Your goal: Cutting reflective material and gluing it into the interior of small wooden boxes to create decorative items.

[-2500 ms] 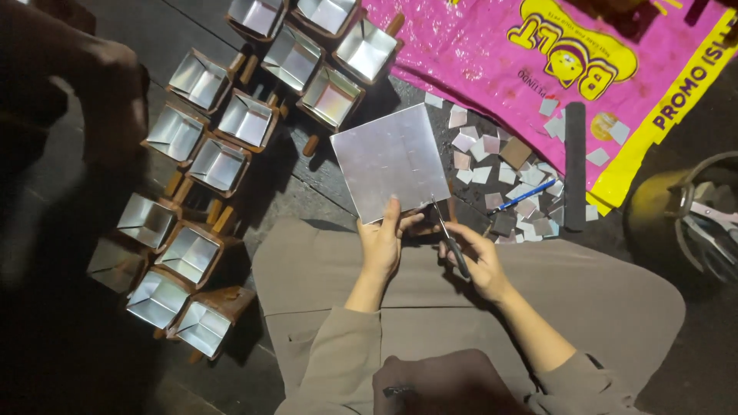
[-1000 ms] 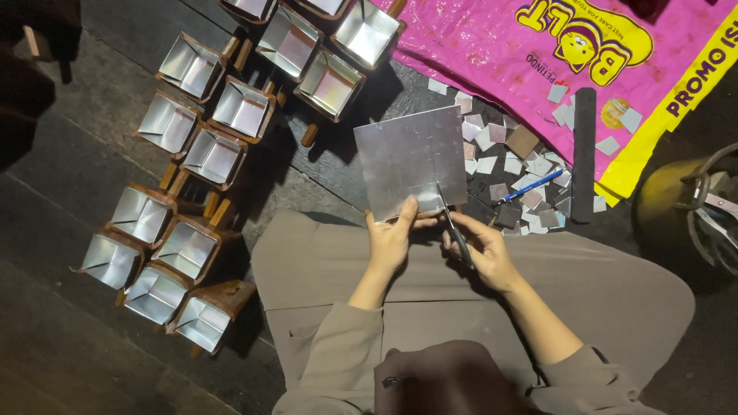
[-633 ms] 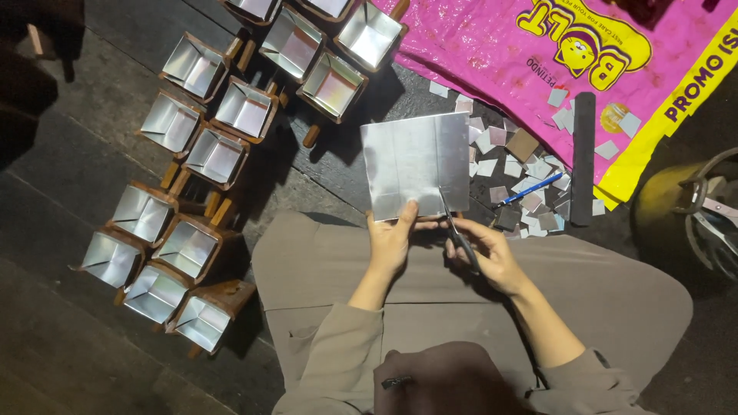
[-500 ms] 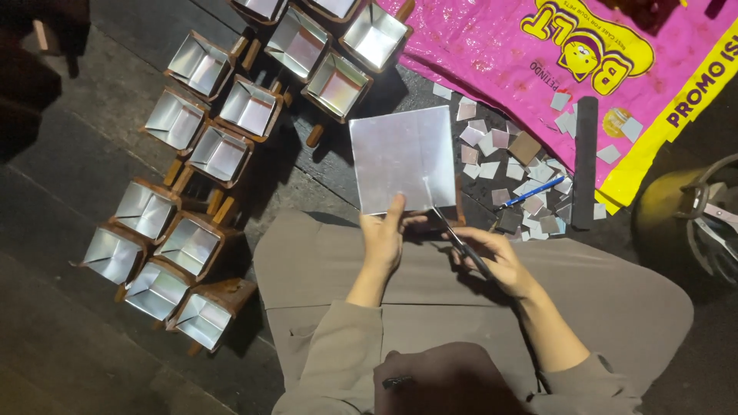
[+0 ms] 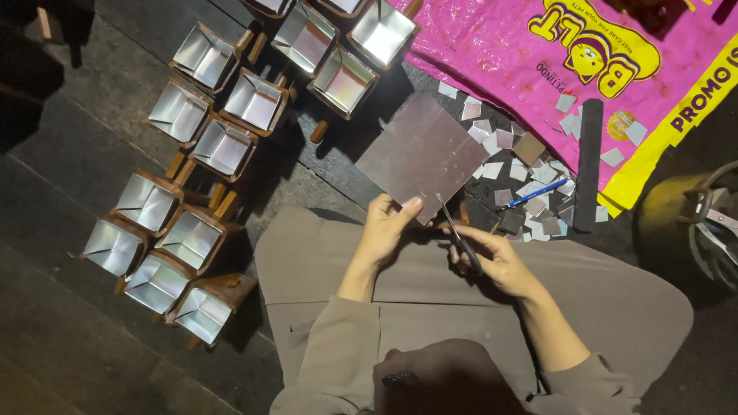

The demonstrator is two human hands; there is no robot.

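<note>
A pink printed plastic sack [image 5: 500, 46] is spread on the dark plank floor [image 5: 69, 338] at the far right, and rows of small foil-lined square trays [image 5: 204, 58] on wooden bases run down the left. Between them, just beyond the person's knees, the silvery sheet [image 5: 424, 157] is held up off the floor, one corner toward the body. Cut foil scraps [image 5: 530, 188], a black strip [image 5: 589, 173] and a blue pen [image 5: 536, 194] lie to its right.

The left hand [image 5: 388, 230] reaches forward, wrist straight, its grip pinching the sheet's near corner — thumb on top. The right hand [image 5: 492, 257] is curled through the handles of the scissors [image 5: 459, 238], blades at the near edge. A clean cut probably wants the sheet kept taut and fed into the blades — long strokes along the faint crease.
</note>
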